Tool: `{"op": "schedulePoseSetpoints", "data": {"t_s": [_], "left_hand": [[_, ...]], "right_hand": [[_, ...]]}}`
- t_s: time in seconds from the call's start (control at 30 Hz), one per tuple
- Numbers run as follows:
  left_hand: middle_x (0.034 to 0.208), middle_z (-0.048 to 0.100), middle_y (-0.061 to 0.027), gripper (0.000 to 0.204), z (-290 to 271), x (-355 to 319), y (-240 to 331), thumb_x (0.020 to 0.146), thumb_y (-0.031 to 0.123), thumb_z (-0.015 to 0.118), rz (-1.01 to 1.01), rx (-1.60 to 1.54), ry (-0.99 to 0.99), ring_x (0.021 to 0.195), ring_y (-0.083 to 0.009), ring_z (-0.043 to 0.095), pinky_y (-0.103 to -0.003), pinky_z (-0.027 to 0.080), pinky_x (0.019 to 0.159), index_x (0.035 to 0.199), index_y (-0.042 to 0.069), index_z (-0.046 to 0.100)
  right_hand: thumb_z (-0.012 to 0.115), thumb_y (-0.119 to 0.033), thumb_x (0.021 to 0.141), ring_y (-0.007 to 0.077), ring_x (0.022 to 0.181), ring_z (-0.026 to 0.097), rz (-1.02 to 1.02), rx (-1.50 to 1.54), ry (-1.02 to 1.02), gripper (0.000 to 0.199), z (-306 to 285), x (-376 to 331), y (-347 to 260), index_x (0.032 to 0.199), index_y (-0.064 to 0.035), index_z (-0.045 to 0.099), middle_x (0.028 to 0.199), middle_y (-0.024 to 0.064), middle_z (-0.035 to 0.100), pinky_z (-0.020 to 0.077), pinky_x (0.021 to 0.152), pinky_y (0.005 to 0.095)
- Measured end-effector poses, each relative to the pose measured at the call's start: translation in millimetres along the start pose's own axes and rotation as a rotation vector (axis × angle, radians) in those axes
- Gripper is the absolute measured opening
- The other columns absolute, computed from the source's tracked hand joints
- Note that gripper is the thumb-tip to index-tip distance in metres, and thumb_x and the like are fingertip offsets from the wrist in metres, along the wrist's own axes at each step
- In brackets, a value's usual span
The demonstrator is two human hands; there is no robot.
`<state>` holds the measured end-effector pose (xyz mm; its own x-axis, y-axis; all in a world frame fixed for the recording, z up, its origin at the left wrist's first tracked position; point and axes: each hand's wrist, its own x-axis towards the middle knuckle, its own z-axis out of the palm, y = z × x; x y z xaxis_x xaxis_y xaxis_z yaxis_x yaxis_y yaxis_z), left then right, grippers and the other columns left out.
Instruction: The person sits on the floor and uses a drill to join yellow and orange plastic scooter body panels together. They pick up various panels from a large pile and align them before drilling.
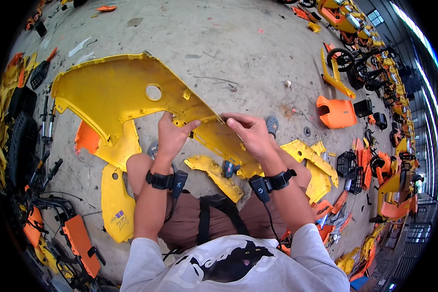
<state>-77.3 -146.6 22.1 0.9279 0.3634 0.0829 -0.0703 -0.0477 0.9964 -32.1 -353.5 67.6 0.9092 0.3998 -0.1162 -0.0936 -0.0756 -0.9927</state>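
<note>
The left hand (176, 135) grasps the large yellow panel's (173, 100) near edge while the right hand (252, 132) pinches its far edge.

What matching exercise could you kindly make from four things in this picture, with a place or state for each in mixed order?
Column one
1. Large yellow panel
2. Black strap
3. Curved yellow piece
4. Orange shell

Column two
A. On the floor between the knees
B. Fastened around the left forearm, near the wrist
C. On the floor, off to the right of the right hand
D. Touched by both the left hand and the right hand

Right pairs: 1-D, 2-B, 3-A, 4-C
</note>
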Motion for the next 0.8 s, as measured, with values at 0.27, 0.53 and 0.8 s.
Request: {"op": "schedulePoseSetpoints", "data": {"t_s": [0.27,0.53,0.8], "left_hand": [[0.099,0.067,-0.0138,0.043,-1,-3,2,0.073,0.003,0.078,0.009,0.065,0.004,0.089,-0.0179,0.065,-0.029,0.052,0.078,0.108,-0.008,0.055],[0.1,0.068,-0.0135,0.044,1,-2,5,0.072,0.005,0.079,-0.025,0.034,0.005,0.089,-0.0172,0.064,-0.029,0.052,0.079,0.107,-0.007,0.057],[0.102,0.068,-0.0146,0.047,-6,0,-10,0.07,0.006,0.081,0.005,0.034,-0.007,0.093,-0.0188,0.064,-0.031,0.051,0.082,0.109,-0.007,0.057]], "right_hand": [[0.068,-0.017,0.088,0.0094,0.085,0.06,0.057,-0.151,-0.035,0.024,0,3,-5,0.103,0.0002,0.071,0.092,0.0063,0.07,0.0484,0.077,0.0255],[0.07,-0.017,0.087,0.0084,0.083,0.059,0.065,-0.084,0.021,0.023,-2,5,0,0.101,0.0012,0.071,0.086,0.0037,0.069,0.0477,0.074,0.0242],[0.065,-0.008,0.09,0.009,0.085,0.06,-0.018,-0.051,0.019,0.019,9,-2,-1,0.105,0.0021,0.069,0.096,0.0056,0.068,0.0482,0.077,0.0231]]}}
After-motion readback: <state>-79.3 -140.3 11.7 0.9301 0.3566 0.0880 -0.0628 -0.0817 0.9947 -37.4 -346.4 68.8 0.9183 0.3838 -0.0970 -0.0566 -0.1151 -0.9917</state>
